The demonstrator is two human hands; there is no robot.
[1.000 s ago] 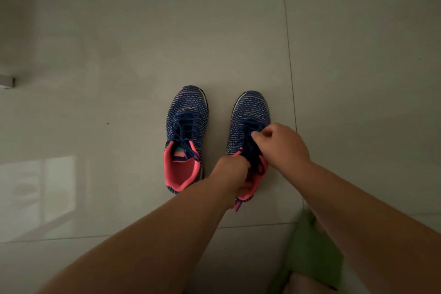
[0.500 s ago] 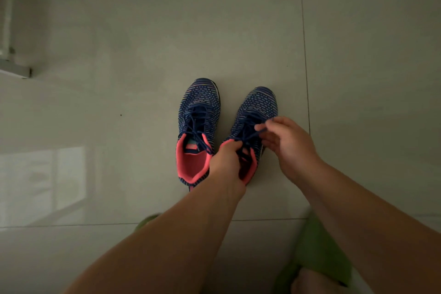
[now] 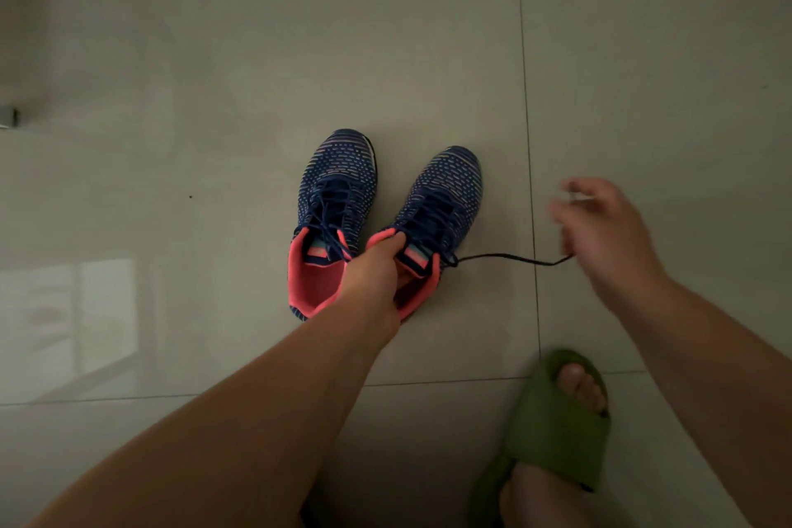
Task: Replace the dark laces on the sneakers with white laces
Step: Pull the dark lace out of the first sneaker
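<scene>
1. The task's things are two blue knit sneakers with coral-pink linings, standing side by side, toes away from the person, on the pale glossy tiled floor point(image 3: 214, 56).
2. The right-hand sneaker point(image 3: 445, 193) is the one being worked on: one end of its dark lace point(image 3: 505, 258) runs out sideways from the top eyelet across the floor toward the right hand.
3. The left hand point(image 3: 377, 270) grips this sneaker's pink collar, thumb inside, bracing it.
4. The right hand point(image 3: 600, 227) is blurred with motion; the lace end reaches its underside, but I cannot tell whether the fingers pinch it or have let go.
5. The left-hand sneaker point(image 3: 334, 206) keeps its dark lace threaded, untouched.
6. The step in hand looks like unthreading the first dark lace, so the task is early; no white laces show.
7. The next move likely calls for hooking the following crossing and drawing the lace back through its eyelet while the collar stays braced.
8. Nearby, a foot in a green foam slide sandal point(image 3: 557, 420) rests on the floor.
</scene>
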